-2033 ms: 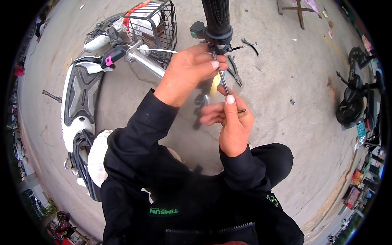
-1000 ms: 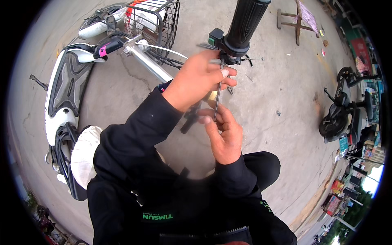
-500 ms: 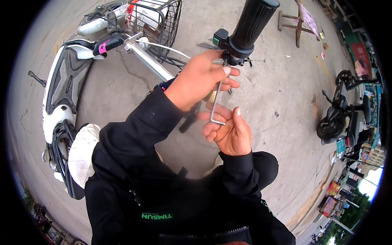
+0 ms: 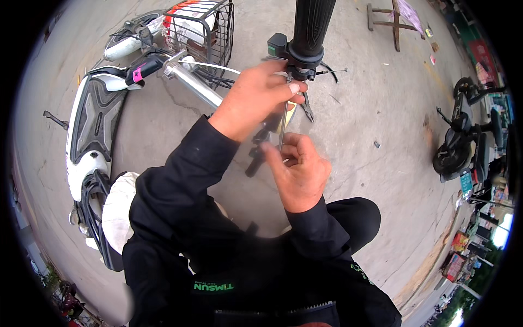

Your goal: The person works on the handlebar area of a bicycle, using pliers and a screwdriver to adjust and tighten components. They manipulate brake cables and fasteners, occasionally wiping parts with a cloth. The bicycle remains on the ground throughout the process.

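A black ribbed handlebar grip (image 4: 312, 27) rises at the top, with a small black switch block (image 4: 277, 46) at its lower left. Just beneath the grip's collar, my left hand (image 4: 256, 92) pinches the upper part of a thin metal hex key (image 4: 285, 117), whose top end meets the underside of the clamp. Lower down, my right hand (image 4: 300, 171) has its fingers curled around the bottom of the same key, and its bent end is hidden there. Behind my left hand, pliers (image 4: 308, 109) are partly visible.
A white scooter (image 4: 90, 158) with a black wire basket (image 4: 218, 41) lies to the left. A silver tube (image 4: 196, 84) runs toward my left hand. At the right stands a dark scooter (image 4: 457, 136); a wooden stand (image 4: 396, 24) is at the far right.
My right hand has turned from palm up with spread fingers to back up, fingers curled around the key's lower end. The left hand keeps its pinch; the whole view has shifted slightly.
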`<act>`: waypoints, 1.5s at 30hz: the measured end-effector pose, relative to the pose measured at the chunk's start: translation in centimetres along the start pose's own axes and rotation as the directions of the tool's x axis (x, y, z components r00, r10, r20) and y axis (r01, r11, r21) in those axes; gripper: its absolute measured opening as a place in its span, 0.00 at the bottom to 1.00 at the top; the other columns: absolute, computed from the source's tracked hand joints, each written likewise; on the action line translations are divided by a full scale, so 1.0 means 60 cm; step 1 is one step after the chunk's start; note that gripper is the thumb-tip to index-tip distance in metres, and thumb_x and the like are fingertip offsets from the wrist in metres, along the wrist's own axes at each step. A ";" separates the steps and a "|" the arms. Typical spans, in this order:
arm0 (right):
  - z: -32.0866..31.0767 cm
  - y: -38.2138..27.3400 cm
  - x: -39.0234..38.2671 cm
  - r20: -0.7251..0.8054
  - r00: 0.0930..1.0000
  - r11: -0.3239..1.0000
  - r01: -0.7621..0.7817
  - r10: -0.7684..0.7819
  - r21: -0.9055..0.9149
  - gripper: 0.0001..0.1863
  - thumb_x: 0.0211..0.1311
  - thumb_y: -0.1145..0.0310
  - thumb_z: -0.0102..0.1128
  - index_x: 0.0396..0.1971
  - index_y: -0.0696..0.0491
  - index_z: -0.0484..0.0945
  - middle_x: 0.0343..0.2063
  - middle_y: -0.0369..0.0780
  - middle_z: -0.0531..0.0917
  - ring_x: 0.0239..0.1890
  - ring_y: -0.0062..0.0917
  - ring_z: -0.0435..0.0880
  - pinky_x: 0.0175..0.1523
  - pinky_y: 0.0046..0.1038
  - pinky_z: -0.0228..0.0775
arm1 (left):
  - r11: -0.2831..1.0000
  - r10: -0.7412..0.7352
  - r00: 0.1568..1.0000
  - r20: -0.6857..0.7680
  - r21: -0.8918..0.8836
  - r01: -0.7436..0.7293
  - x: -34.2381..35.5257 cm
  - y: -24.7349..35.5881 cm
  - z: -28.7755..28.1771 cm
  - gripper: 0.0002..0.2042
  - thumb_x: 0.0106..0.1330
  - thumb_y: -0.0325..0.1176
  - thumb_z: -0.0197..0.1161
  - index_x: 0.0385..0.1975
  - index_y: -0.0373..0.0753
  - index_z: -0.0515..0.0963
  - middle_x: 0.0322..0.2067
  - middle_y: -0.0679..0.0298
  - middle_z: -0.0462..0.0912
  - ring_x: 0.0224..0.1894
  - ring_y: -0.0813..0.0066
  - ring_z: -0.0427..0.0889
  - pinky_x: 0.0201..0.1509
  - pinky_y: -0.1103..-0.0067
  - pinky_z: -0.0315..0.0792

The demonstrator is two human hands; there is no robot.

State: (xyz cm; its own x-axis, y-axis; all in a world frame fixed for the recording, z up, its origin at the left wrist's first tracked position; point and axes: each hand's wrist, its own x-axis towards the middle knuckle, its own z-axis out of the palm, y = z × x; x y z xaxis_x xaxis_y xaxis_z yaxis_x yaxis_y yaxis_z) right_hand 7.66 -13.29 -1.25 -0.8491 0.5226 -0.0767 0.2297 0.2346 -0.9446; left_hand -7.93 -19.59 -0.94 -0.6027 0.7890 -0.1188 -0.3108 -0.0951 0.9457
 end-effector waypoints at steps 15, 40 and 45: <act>-0.030 0.051 0.091 0.600 0.797 0.646 -0.420 -0.075 0.638 0.20 0.70 0.56 0.58 0.45 0.61 0.80 0.33 0.43 0.86 0.36 0.24 0.83 0.43 0.24 0.71 | 0.996 -0.086 0.996 -0.029 0.026 0.087 0.002 0.021 0.019 0.24 0.73 0.34 0.53 0.67 0.34 0.62 0.53 0.52 0.81 0.52 0.64 0.81 0.58 0.70 0.73; -0.036 0.020 0.086 0.502 0.857 0.892 -0.312 0.115 0.328 0.12 0.66 0.60 0.64 0.34 0.55 0.78 0.30 0.36 0.85 0.29 0.16 0.81 0.32 0.18 0.69 | 0.995 -0.060 0.997 -0.057 0.077 0.065 0.023 0.016 -0.005 0.15 0.73 0.34 0.56 0.53 0.32 0.75 0.44 0.53 0.85 0.44 0.71 0.84 0.51 0.77 0.77; -0.007 0.059 0.079 0.169 0.985 0.670 -0.148 0.034 0.727 0.13 0.68 0.61 0.61 0.41 0.55 0.73 0.26 0.32 0.78 0.26 0.15 0.75 0.36 0.19 0.70 | 0.996 -0.084 0.996 -0.001 0.029 0.084 0.023 0.022 -0.016 0.13 0.72 0.32 0.58 0.52 0.34 0.76 0.45 0.53 0.85 0.46 0.70 0.85 0.51 0.78 0.78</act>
State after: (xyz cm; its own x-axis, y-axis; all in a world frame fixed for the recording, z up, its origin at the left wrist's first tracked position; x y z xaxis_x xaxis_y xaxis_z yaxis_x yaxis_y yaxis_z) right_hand 4.62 -9.62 -4.79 -0.9091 0.3839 -0.1616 -0.0663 -0.5165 -0.8537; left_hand -9.87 -19.18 -0.15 -0.5750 0.7937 -0.1984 -0.3394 -0.0108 0.9406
